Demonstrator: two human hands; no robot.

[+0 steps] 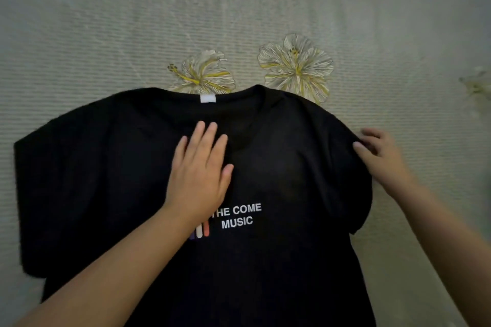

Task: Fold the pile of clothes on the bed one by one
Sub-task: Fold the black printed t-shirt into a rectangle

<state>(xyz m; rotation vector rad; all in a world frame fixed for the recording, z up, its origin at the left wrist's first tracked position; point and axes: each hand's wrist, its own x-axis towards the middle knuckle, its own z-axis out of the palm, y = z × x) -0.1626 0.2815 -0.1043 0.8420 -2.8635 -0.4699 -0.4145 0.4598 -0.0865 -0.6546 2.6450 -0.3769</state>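
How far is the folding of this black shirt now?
Done: the black T-shirt lies spread flat, print up, on the bedsheet. In hand: the left hand presses its chest; the right hand pinches the right sleeve edge. Left: every fold; none shows yet.

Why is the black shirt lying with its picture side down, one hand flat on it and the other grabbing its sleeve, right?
Not quite. The head view shows the black shirt lying print side up. The left hand does lie flat on it, and the right hand grips its sleeve edge.
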